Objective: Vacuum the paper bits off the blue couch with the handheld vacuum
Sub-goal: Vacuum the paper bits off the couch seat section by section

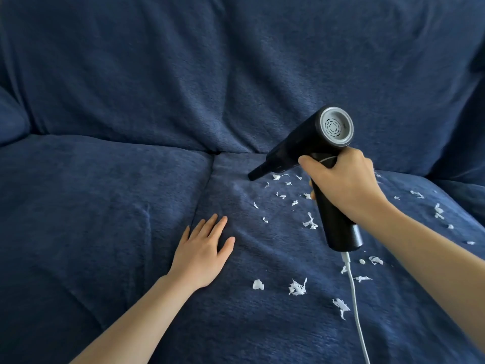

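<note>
My right hand (343, 185) grips the handle of a black handheld vacuum (301, 143), its grey rear vent facing me. The narrow nozzle (256, 175) points down-left and touches the blue couch seat (105, 206) near the seam at the backrest. Several white paper bits (298, 287) lie scattered on the right seat cushion, from just beside the nozzle to the front and far right. My left hand (203, 252) rests flat on the cushion, fingers straight, left of the bits.
A white cable (354, 306) hangs from the handle's base and runs down across the cushion to the bottom edge. The couch backrest (236, 74) fills the top. A seam (202, 203) divides the two seat cushions.
</note>
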`<control>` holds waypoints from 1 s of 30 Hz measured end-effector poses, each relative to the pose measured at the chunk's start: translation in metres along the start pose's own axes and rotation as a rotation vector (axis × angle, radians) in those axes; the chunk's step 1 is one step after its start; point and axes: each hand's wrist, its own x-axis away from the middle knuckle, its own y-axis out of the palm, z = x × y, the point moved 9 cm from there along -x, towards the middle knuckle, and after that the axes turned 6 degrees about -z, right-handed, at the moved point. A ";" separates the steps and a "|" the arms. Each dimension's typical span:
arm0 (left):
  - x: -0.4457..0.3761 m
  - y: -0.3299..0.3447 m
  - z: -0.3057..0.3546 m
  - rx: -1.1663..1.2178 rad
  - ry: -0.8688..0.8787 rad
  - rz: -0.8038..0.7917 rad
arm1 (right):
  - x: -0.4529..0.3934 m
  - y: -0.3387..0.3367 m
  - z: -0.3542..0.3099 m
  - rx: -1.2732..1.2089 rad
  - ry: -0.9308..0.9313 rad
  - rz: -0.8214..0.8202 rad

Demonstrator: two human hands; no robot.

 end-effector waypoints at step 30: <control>0.049 -0.001 0.025 0.166 -0.195 0.056 | 0.111 -0.095 0.024 -0.067 -0.051 -0.161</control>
